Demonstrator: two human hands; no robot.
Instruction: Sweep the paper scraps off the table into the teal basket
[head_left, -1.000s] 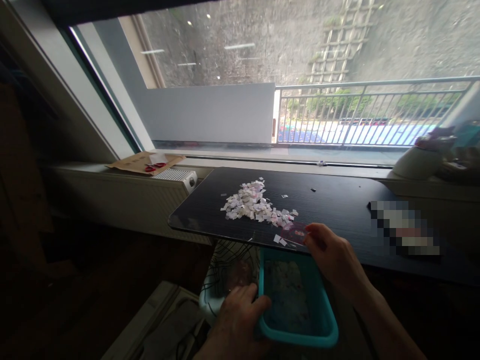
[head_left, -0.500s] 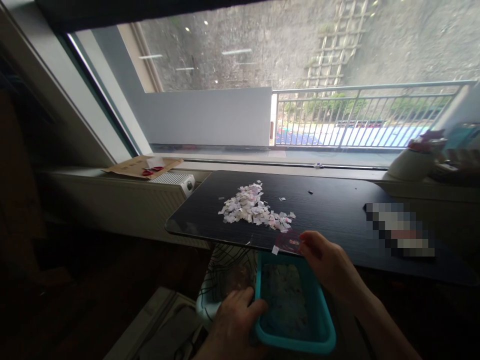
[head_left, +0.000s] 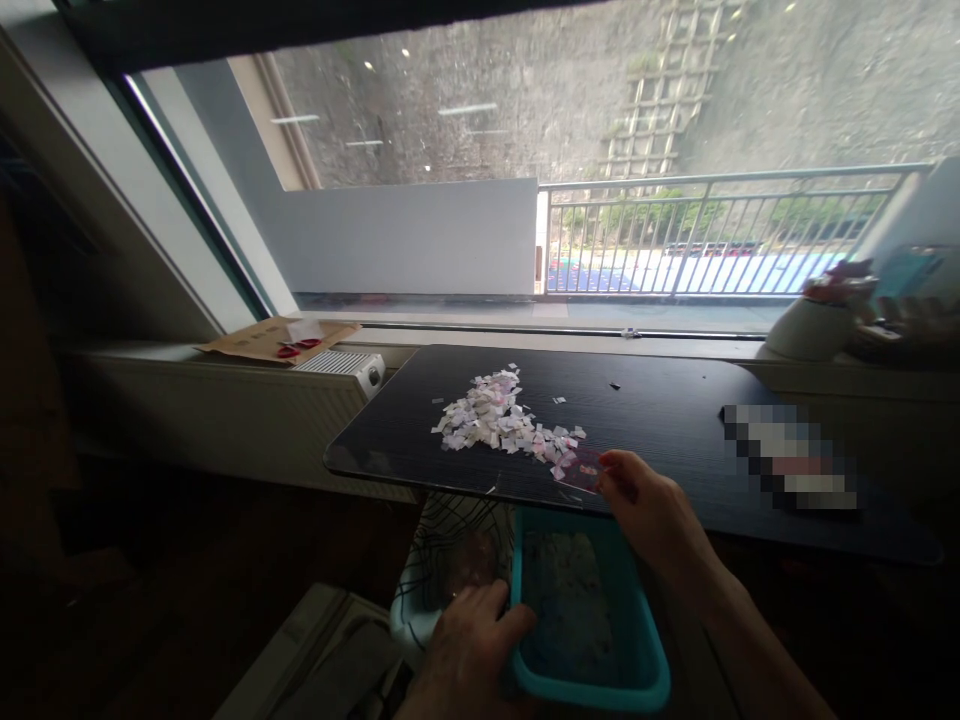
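A pile of small white paper scraps [head_left: 491, 412] lies on the black table [head_left: 660, 430], trailing toward its front edge. My right hand [head_left: 651, 505] is closed on a thin, see-through reddish card [head_left: 581, 470], whose far edge reaches the nearest scraps. Below the table edge stands a turquoise bin [head_left: 652, 640] with pale bits at its bottom. My left hand [head_left: 480, 640] grips the bin's left rim, thumb over the rim and fingers outside.
Left of the turquoise bin is a pale container with a black-lined liner [head_left: 450, 530]. Red-handled scissors [head_left: 298, 348] lie on brown paper [head_left: 262, 340] by the radiator [head_left: 352, 370]. A blurred-out object [head_left: 787, 455] rests on the table's right; a white pot [head_left: 806, 320] stands on the sill.
The card in my right hand has shifted slightly back from the table's front edge, against the nearest scraps. A scrap hanging near the edge is no longer there. My left hand stays on the bin.
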